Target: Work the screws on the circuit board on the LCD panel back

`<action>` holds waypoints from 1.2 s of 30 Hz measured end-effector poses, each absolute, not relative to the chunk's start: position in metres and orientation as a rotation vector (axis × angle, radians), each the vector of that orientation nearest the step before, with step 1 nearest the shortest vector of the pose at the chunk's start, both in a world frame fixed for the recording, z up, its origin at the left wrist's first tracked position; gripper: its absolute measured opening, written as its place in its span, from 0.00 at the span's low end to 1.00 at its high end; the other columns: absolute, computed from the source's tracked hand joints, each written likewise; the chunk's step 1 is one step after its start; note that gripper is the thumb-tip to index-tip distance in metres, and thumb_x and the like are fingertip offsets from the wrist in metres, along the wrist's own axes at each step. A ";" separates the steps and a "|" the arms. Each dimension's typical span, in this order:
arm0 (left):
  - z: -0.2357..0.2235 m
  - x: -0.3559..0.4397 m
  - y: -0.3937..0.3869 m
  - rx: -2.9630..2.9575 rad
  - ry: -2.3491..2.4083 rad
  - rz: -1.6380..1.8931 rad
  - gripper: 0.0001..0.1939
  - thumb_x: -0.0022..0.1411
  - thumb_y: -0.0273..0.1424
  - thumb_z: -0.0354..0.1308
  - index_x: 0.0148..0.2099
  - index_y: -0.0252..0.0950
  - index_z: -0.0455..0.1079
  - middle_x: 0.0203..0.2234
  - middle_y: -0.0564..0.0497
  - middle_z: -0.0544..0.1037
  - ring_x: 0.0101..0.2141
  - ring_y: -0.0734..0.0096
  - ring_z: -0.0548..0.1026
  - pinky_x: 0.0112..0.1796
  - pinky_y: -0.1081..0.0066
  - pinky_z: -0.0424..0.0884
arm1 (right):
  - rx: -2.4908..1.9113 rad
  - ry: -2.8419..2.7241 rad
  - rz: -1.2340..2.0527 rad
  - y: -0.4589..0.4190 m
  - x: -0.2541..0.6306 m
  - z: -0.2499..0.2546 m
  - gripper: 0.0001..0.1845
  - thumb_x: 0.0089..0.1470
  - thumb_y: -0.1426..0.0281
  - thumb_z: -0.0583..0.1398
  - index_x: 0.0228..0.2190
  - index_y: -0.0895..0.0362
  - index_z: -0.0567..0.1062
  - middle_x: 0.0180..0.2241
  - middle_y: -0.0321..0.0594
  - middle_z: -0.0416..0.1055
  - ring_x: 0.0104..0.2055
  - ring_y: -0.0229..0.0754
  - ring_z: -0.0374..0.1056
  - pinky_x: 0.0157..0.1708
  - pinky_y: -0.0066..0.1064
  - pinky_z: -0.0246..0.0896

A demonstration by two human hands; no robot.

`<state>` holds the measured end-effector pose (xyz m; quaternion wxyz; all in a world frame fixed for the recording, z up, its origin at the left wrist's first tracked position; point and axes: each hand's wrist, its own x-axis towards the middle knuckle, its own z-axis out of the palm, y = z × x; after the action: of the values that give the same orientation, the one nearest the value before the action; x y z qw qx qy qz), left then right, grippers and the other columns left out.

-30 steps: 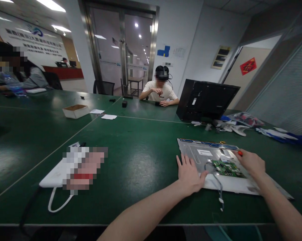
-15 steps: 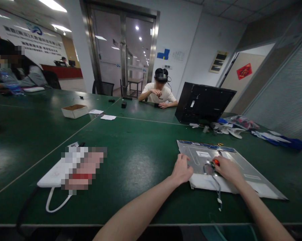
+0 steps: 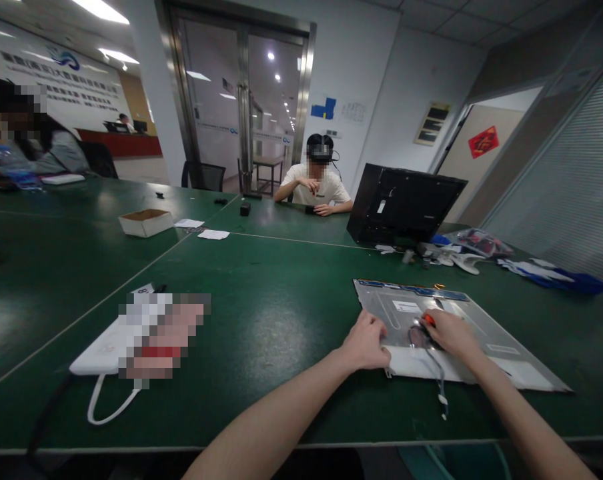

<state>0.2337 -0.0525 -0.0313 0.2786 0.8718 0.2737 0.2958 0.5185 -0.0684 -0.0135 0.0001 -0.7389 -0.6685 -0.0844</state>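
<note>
A flat silver LCD panel (image 3: 461, 333) lies on the green table, a blue circuit strip along its far edge and a white strip along its near edge. At its left edge, my left hand (image 3: 365, 341) is closed with bent fingers on the rim. My right hand (image 3: 450, 333) is closed over the panel's middle, around an orange-handled tool (image 3: 428, 321); its tip is hidden, so the exact kind cannot be told. Beneath that hand, a thin grey cable (image 3: 440, 373) runs over the near edge and ends in small white connectors on the table.
Left of me lies a white power bank (image 3: 99, 350) with a looped white cable. Beyond the panel stands a black monitor (image 3: 406, 203), with plastic bags (image 3: 476, 241) beside it. An open cardboard box (image 3: 146, 223) sits farther left. One person (image 3: 314, 183) sits opposite, another at far left.
My left hand has shifted slightly right and down along the panel's left edge. My right hand stays over the cable with the orange-handled tool. The view has turned slightly.
</note>
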 end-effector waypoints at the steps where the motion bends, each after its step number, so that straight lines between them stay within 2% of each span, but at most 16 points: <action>1: -0.031 0.233 -0.052 2.358 0.716 0.782 0.19 0.45 0.29 0.60 0.42 0.34 0.68 0.44 0.43 0.68 0.51 0.53 0.63 0.53 0.61 0.65 | -2.316 -2.102 -0.253 -0.067 0.519 -0.014 0.14 0.57 0.64 0.52 0.35 0.55 0.75 0.35 0.45 0.76 0.38 0.49 0.71 0.30 0.32 0.54; 6: -0.026 0.228 -0.042 2.479 0.538 0.675 0.20 0.46 0.35 0.66 0.42 0.34 0.70 0.42 0.44 0.71 0.50 0.53 0.65 0.54 0.58 0.61 | -2.261 -2.138 -0.178 -0.063 0.527 -0.011 0.12 0.55 0.65 0.53 0.34 0.54 0.76 0.34 0.44 0.77 0.36 0.47 0.71 0.31 0.31 0.57; 10: -0.025 0.224 -0.033 2.536 0.338 0.597 0.28 0.44 0.46 0.70 0.43 0.34 0.71 0.43 0.45 0.72 0.50 0.55 0.66 0.58 0.58 0.55 | -2.201 -2.172 -0.126 -0.062 0.535 -0.007 0.11 0.53 0.68 0.55 0.34 0.54 0.76 0.34 0.44 0.77 0.36 0.47 0.72 0.34 0.31 0.59; 14: -0.029 0.225 -0.030 2.562 0.274 0.563 0.38 0.40 0.53 0.69 0.48 0.34 0.69 0.47 0.44 0.71 0.53 0.53 0.65 0.61 0.56 0.47 | -2.137 -2.194 -0.107 -0.058 0.536 -0.009 0.13 0.54 0.67 0.53 0.37 0.55 0.76 0.37 0.44 0.77 0.39 0.48 0.72 0.37 0.33 0.62; 16: -0.031 0.226 -0.031 2.540 0.294 0.575 0.41 0.37 0.55 0.69 0.48 0.33 0.68 0.47 0.43 0.70 0.54 0.51 0.64 0.61 0.56 0.49 | -2.108 -2.204 -0.098 -0.056 0.531 -0.011 0.14 0.55 0.65 0.52 0.37 0.55 0.76 0.38 0.45 0.77 0.39 0.48 0.72 0.38 0.34 0.62; 20: -0.032 0.226 -0.037 2.424 0.461 0.621 0.46 0.32 0.56 0.70 0.49 0.35 0.66 0.48 0.43 0.68 0.51 0.50 0.66 0.52 0.59 0.64 | -2.084 -2.189 -0.098 -0.060 0.528 -0.011 0.17 0.55 0.62 0.53 0.40 0.55 0.75 0.42 0.46 0.76 0.42 0.51 0.72 0.39 0.36 0.62; 24: -0.030 0.226 -0.046 2.352 0.616 0.673 0.51 0.31 0.55 0.71 0.54 0.36 0.62 0.52 0.41 0.64 0.53 0.49 0.64 0.52 0.58 0.65 | -2.110 -2.114 -0.031 -0.081 0.545 -0.001 0.17 0.53 0.58 0.55 0.39 0.55 0.76 0.41 0.46 0.76 0.41 0.51 0.71 0.40 0.37 0.62; 27: -0.029 0.227 -0.051 2.339 0.704 0.644 0.51 0.32 0.56 0.70 0.54 0.35 0.61 0.50 0.40 0.64 0.53 0.47 0.65 0.51 0.56 0.66 | -2.189 -2.091 0.126 -0.098 0.563 0.005 0.14 0.50 0.58 0.59 0.33 0.54 0.78 0.38 0.44 0.77 0.39 0.51 0.71 0.39 0.36 0.63; 29: -0.029 0.228 -0.052 2.346 0.731 0.618 0.49 0.33 0.57 0.69 0.52 0.34 0.62 0.48 0.40 0.65 0.51 0.47 0.66 0.50 0.56 0.67 | -2.179 -2.113 0.194 -0.106 0.571 0.006 0.13 0.49 0.59 0.59 0.33 0.53 0.78 0.38 0.44 0.77 0.40 0.52 0.71 0.40 0.37 0.63; 36: -0.031 0.235 -0.053 2.484 0.646 0.635 0.38 0.42 0.56 0.66 0.48 0.34 0.66 0.46 0.41 0.71 0.51 0.49 0.67 0.50 0.57 0.65 | -2.069 -2.237 0.234 -0.110 0.574 0.000 0.17 0.56 0.59 0.53 0.34 0.54 0.77 0.39 0.47 0.75 0.41 0.51 0.70 0.42 0.39 0.62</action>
<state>0.2345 -0.0532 -0.0307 0.2465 0.9105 0.2367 0.2327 0.5735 -0.1101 0.0002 0.0430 -0.6763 -0.7313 0.0766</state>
